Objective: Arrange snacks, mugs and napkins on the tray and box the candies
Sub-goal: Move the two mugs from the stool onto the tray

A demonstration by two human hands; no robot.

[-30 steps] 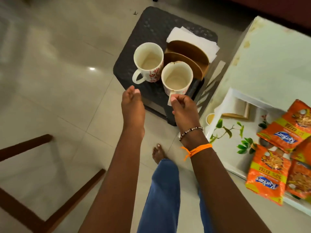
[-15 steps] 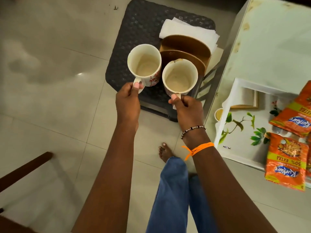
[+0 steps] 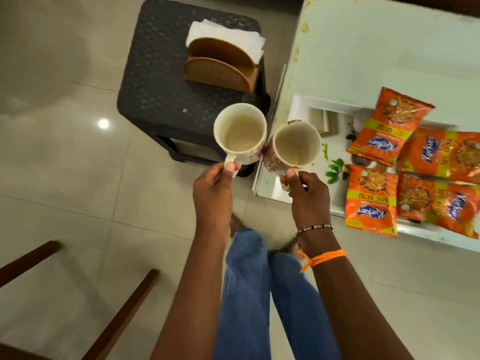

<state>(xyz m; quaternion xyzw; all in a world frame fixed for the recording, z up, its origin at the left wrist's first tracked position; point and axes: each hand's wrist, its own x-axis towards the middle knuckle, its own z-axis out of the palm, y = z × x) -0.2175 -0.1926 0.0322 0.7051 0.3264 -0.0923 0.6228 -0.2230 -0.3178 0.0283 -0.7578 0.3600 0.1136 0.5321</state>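
**Two mugs held above the floor, beside the tray**

The left hand (image 3: 213, 188) is gripping the handle of the left mug (image 3: 240, 133), and the right hand (image 3: 307, 193) is gripping the handle of the right mug (image 3: 296, 146). Both mugs are sitting upright in the air, their sides touching or nearly so. The right mug is hanging over the near corner of the white tray (image 3: 275, 188) on the counter (image 3: 376, 48), where four orange snack packets (image 3: 371, 201) are lying. Napkins (image 3: 233, 38) are standing in a brown holder (image 3: 220, 68) on the dark stool (image 3: 161, 81).

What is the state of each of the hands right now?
Left hand: closed on the handle of the left mug.
Right hand: closed on the handle of the right mug.
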